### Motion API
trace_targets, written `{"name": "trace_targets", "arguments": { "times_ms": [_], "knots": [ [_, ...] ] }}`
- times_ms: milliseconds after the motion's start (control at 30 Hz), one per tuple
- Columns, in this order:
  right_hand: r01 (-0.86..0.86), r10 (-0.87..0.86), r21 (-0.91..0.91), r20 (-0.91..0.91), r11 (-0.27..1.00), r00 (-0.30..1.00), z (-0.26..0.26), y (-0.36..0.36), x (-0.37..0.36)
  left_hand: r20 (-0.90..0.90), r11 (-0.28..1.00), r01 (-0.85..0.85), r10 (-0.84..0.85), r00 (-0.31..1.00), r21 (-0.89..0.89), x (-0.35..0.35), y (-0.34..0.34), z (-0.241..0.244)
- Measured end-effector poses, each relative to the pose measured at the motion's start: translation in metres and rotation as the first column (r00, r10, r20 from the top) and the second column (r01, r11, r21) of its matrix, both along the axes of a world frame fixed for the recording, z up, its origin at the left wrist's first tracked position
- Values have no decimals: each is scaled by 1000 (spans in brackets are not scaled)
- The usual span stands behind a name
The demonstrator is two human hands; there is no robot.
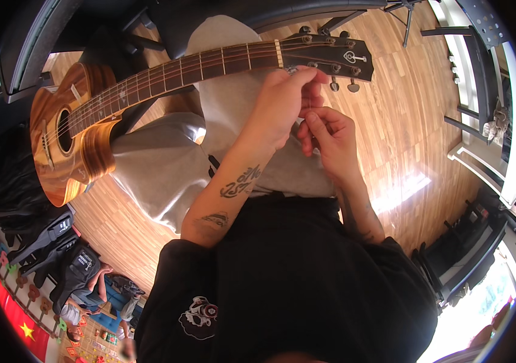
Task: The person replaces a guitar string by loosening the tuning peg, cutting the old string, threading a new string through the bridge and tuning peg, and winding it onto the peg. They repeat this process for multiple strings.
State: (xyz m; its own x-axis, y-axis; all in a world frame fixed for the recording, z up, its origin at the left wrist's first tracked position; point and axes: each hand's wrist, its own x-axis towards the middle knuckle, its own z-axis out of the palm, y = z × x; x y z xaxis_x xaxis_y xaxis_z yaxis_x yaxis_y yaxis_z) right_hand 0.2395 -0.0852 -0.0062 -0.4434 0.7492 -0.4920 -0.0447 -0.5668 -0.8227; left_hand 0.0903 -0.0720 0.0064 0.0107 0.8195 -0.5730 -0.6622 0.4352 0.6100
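An acoustic guitar (69,131) lies across the lap, its wooden body at the left and its black headstock (321,52) at the upper right. Tuning machines line both edges of the headstock. My left hand (292,97) is at the headstock's near edge, thumb and fingers pinched together. Just below it, my right hand (330,131) pinches a thin string (310,100) between thumb and forefinger. That strand spans the small gap between both hands; its ends are hidden by the fingers. Other strings run along the fretted neck (189,70). Grey trousers (158,159) cover the legs beneath.
Black guitar bags (74,267) stand at the lower left, near seated people (90,299) by a blue seat (105,320). Dark chairs (475,254) and a white frame (480,170) are at the right. Black furniture (176,22) stands beyond the knees, on a wooden floor (403,122).
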Motion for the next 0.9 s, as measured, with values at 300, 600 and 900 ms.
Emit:
{"name": "trace_targets", "arguments": {
  "times_ms": [300, 600, 900],
  "knots": [
    [196, -235, 197, 198, 960, 952, -12, 9, 9, -82, 963, -243, 234, 969, -119, 12, 4, -3],
    [129, -226, 336, 269, 933, 936, -23, 19, 15, -613, 924, -299, 383, 691, 240, 28, 0, -2],
    [138, -205, 288, 218, 948, 954, -34, 21, 16, -710, 898, -339, 431, 557, 279, 28, 8, -12]
  ]
}}
